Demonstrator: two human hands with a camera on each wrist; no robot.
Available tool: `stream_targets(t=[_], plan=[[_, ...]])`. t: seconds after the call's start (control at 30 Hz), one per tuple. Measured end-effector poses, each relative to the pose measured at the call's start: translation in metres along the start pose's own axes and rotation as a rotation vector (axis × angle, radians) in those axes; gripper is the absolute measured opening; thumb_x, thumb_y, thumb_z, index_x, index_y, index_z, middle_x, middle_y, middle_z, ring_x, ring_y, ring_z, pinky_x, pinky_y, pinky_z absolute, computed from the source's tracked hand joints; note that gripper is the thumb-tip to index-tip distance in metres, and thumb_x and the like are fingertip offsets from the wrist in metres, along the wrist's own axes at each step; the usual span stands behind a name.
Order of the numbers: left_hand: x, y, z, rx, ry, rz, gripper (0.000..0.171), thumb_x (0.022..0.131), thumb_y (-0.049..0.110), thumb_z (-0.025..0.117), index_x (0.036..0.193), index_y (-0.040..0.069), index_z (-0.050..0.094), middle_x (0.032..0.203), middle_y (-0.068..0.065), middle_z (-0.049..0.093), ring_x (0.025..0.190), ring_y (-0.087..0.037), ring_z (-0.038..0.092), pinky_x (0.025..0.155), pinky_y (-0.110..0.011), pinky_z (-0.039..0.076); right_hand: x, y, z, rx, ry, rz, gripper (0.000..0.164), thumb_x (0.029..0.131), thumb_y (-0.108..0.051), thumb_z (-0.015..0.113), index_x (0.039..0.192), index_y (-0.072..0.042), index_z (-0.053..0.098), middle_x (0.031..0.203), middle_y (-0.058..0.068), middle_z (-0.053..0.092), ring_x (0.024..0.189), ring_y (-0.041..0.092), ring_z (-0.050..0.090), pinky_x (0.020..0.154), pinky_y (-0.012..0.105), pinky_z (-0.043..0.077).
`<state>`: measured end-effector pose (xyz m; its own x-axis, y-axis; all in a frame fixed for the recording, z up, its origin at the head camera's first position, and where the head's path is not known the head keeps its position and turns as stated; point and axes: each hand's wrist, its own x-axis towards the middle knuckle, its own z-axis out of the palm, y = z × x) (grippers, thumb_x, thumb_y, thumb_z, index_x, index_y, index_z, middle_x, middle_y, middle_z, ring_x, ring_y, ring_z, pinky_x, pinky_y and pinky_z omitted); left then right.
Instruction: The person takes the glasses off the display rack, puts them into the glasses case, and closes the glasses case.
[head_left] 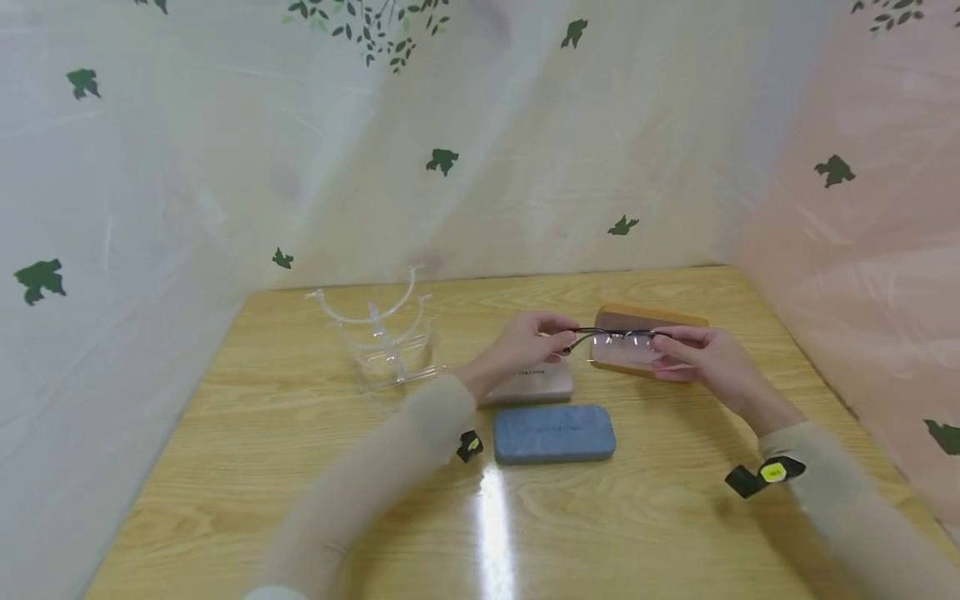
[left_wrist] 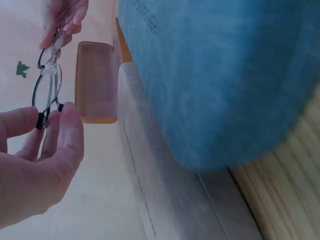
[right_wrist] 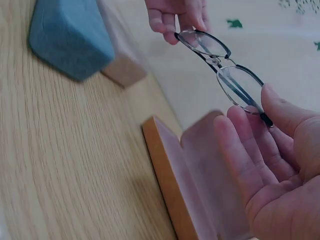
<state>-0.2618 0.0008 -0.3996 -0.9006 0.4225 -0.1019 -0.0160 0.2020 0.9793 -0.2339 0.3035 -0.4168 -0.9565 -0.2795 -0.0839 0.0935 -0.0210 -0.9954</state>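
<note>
A pair of black half-rimmed eyeglasses (head_left: 617, 333) is held up between both hands, its temples folded behind the lenses in the right wrist view. My left hand (head_left: 531, 340) pinches one end of the frame between thumb and fingers. At the other end, the thumb and fingers of my right hand (head_left: 699, 354) pinch the corner by the hinge. Just behind and below the glasses lies an orange glasses case (right_wrist: 167, 185), lid up, showing its pinkish lining. Nothing lies inside the part of the lining that shows.
A blue glasses case (head_left: 553, 434) lies closed at the front middle. Behind it is a greyish-pink case (head_left: 536, 385), partly covered by the left forearm. A clear tiered display stand (head_left: 382, 342) stands at the back left. Patterned sheeting (head_left: 510, 208) hangs behind the wooden table (head_left: 637, 525).
</note>
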Motion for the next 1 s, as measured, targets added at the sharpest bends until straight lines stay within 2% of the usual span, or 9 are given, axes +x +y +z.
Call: stream_targets(t=[0.07, 0.13, 0.33, 0.47, 0.63, 0.77, 1.0], plan=[[0.009, 0.001, 0.007, 0.0, -0.002, -0.027, 0.026, 0.1, 0.012, 0.066, 0.125, 0.004, 0.07, 0.104, -0.006, 0.071, 0.092, -0.024, 0.071, 0.077, -0.03, 0.06, 0.001, 0.004, -0.009, 0.055, 0.004, 0.012, 0.017, 0.1, -0.007, 0.065, 0.113, -0.005, 0.075, 0.104, 0.004, 0.075, 0.087, 0.019, 0.074, 0.081, 0.038, 0.06], [0.018, 0.002, 0.013, 0.015, 0.005, -0.054, 0.026, 0.1, 0.012, 0.066, 0.124, 0.005, 0.071, 0.101, -0.005, 0.072, 0.09, -0.025, 0.071, 0.078, -0.032, 0.06, 0.002, 0.008, -0.018, 0.089, -0.006, 0.02, 0.017, 0.101, -0.005, 0.063, 0.108, -0.01, 0.077, 0.104, 0.006, 0.075, 0.087, 0.019, 0.074, 0.08, 0.037, 0.06], [0.042, -0.002, 0.025, 0.039, 0.019, -0.111, 0.023, 0.1, 0.009, 0.065, 0.121, 0.003, 0.072, 0.095, -0.004, 0.07, 0.096, -0.037, 0.07, 0.084, -0.041, 0.06, 0.005, 0.021, -0.046, 0.115, -0.096, 0.025, 0.023, 0.104, 0.001, 0.054, 0.115, -0.01, 0.071, 0.111, 0.011, 0.073, 0.097, 0.022, 0.073, 0.086, 0.039, 0.059], [0.051, -0.005, 0.033, 0.023, 0.025, -0.151, 0.022, 0.1, 0.007, 0.065, 0.12, 0.002, 0.072, 0.093, -0.006, 0.07, 0.097, -0.036, 0.07, 0.086, -0.043, 0.059, 0.003, 0.027, -0.058, 0.131, -0.098, 0.045, 0.025, 0.103, 0.004, 0.054, 0.113, -0.01, 0.071, 0.108, 0.012, 0.073, 0.096, 0.024, 0.073, 0.085, 0.039, 0.059], [0.058, -0.004, 0.043, -0.058, 0.06, -0.218, 0.02, 0.099, 0.003, 0.064, 0.117, -0.001, 0.072, 0.092, -0.008, 0.07, 0.088, -0.03, 0.069, 0.09, -0.045, 0.057, -0.001, 0.03, -0.064, 0.154, -0.06, 0.074, 0.023, 0.101, 0.004, 0.056, 0.11, -0.008, 0.074, 0.104, 0.013, 0.074, 0.093, 0.025, 0.074, 0.084, 0.04, 0.059], [0.061, -0.003, 0.048, -0.085, 0.085, -0.235, 0.02, 0.098, 0.001, 0.064, 0.117, -0.002, 0.072, 0.093, -0.01, 0.07, 0.083, -0.028, 0.068, 0.09, -0.045, 0.056, 0.001, 0.03, -0.067, 0.126, 0.001, 0.101, 0.018, 0.1, 0.001, 0.062, 0.109, -0.01, 0.075, 0.104, 0.012, 0.075, 0.093, 0.022, 0.074, 0.084, 0.039, 0.059], [0.064, -0.003, 0.053, -0.056, 0.037, -0.24, 0.024, 0.099, -0.001, 0.062, 0.121, -0.004, 0.069, 0.102, -0.016, 0.072, 0.088, -0.03, 0.068, 0.086, -0.041, 0.056, 0.0, 0.034, -0.073, 0.045, 0.085, 0.122, 0.016, 0.097, -0.002, 0.068, 0.103, -0.015, 0.074, 0.099, 0.005, 0.074, 0.089, 0.017, 0.074, 0.08, 0.036, 0.06]])
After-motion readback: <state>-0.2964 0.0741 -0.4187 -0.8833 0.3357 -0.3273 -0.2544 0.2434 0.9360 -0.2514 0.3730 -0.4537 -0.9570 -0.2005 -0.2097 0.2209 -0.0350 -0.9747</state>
